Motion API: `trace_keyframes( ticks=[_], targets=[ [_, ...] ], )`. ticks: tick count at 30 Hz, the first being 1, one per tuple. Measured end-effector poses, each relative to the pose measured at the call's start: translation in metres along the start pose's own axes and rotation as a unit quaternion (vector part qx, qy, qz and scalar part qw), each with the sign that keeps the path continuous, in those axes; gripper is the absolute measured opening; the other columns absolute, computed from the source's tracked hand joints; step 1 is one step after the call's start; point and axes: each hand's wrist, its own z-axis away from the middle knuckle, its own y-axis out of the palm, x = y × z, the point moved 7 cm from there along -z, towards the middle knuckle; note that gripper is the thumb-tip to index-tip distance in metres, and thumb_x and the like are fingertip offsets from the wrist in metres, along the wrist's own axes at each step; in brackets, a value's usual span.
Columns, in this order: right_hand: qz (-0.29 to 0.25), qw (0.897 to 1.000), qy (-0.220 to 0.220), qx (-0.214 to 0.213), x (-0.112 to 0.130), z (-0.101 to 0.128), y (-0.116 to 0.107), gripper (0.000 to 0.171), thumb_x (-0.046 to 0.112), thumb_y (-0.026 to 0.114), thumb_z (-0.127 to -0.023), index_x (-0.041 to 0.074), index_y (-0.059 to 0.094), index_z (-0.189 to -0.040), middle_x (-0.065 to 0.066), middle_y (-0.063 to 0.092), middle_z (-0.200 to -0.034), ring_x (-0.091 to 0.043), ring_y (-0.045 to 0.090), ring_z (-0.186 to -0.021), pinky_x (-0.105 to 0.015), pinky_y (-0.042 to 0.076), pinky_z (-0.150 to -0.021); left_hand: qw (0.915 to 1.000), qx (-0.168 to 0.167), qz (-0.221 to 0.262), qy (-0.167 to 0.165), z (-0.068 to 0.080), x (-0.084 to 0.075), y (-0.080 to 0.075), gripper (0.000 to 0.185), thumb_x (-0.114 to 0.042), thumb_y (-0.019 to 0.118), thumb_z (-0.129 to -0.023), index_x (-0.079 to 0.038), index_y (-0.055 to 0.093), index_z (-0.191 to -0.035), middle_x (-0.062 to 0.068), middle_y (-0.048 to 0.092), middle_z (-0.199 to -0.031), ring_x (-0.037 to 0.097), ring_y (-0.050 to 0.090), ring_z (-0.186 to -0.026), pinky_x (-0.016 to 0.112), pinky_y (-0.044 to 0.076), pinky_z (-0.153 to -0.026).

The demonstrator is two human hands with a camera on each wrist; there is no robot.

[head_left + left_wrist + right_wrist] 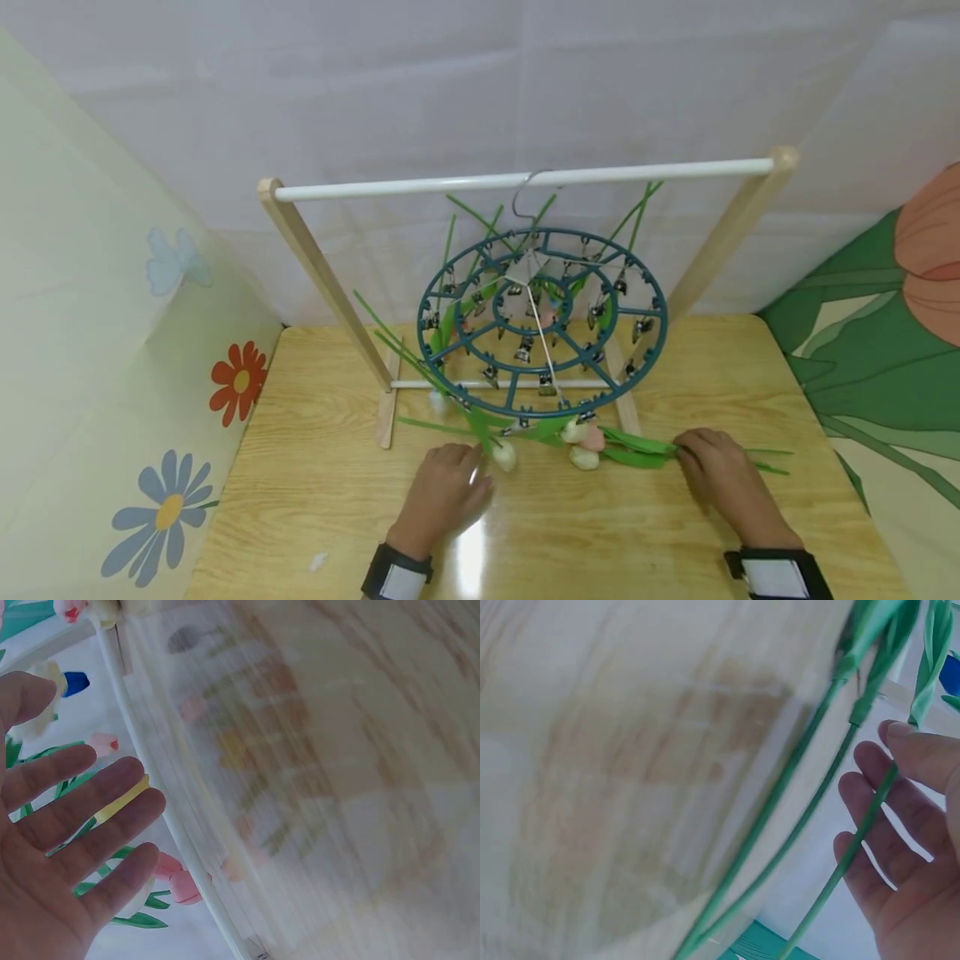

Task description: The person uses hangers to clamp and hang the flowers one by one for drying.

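Note:
My right hand (723,475) pinches the green stem (840,870) of one artificial tulip between thumb and fingers. Two more stems (810,802) lie beside it on the table. At their other end, left of this hand, are white tulip heads (584,457) and a pink one (594,438). My left hand (446,492) is over the table, just left of a white tulip (504,455); in the left wrist view its fingers are spread and hold nothing. Above and behind the hands hangs a round dark green clip hanger (512,392) with several metal clips.
The hanger's hook hangs from the white bar (450,185) of a rack with wooden posts (322,283). Several tulips hang below the hanger with stems (641,217) pointing up. A small white scrap (318,562) lies on the wooden table (322,500), front left.

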Motion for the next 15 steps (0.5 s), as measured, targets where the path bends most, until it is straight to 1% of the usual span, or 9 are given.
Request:
trace_keyframes(
  ticks=[4,7,9,11,15],
  targets=[
    [-0.009,1.000,-0.011,-0.003,0.007,-0.001,-0.008,0.025,-0.005,0.083,-0.077,0.005,0.075,-0.098,-0.012,0.074,-0.097,-0.035,0.069,-0.090,-0.055,0.059,-0.076,0.9992,-0.031,0.015,0.021,0.000,-0.009,-0.002,0.016,-0.030,0.074,-0.085,-0.015,0.072,-0.092,-0.001,0.070,-0.090,0.015,0.066,-0.083,0.029,0.056,-0.069],
    [-0.004,1.000,-0.028,-0.012,0.014,-0.003,-0.015,0.028,-0.007,0.085,-0.073,0.005,0.075,-0.097,-0.012,0.074,-0.095,-0.034,0.070,-0.086,-0.053,0.060,-0.073,0.9972,-0.056,0.024,0.043,-0.001,-0.018,-0.007,0.011,-0.027,0.073,-0.085,-0.017,0.071,-0.083,-0.004,0.069,-0.087,0.012,0.063,-0.079,0.024,0.053,-0.064],
    [0.002,0.999,-0.045,-0.020,0.021,-0.004,-0.019,0.029,-0.007,0.086,-0.071,0.005,0.076,-0.095,-0.011,0.074,-0.093,-0.033,0.071,-0.083,-0.052,0.061,-0.070,0.9950,-0.074,0.027,0.061,-0.001,-0.025,-0.011,0.011,-0.026,0.072,-0.085,-0.016,0.071,-0.085,-0.005,0.069,-0.086,0.011,0.063,-0.077,0.021,0.052,-0.062],
    [0.008,0.998,-0.064,-0.024,0.029,-0.004,-0.023,0.031,-0.007,0.087,-0.069,0.006,0.077,-0.094,-0.009,0.075,-0.091,-0.031,0.071,-0.079,-0.050,0.061,-0.068,0.9919,-0.092,0.029,0.082,-0.003,-0.033,-0.016,0.014,-0.027,0.070,-0.086,-0.014,0.073,-0.092,-0.004,0.069,-0.087,0.011,0.063,-0.077,0.020,0.053,-0.063],
    [0.028,0.993,-0.110,-0.026,0.047,-0.006,-0.028,0.036,-0.009,0.089,-0.063,0.006,0.079,-0.094,-0.008,0.075,-0.088,-0.026,0.070,-0.074,-0.046,0.061,-0.062,0.9809,-0.138,0.032,0.134,-0.006,-0.050,-0.029,0.026,-0.027,0.062,-0.092,-0.010,0.073,-0.108,-0.003,0.068,-0.089,0.011,0.064,-0.076,0.022,0.057,-0.066]
  ],
)
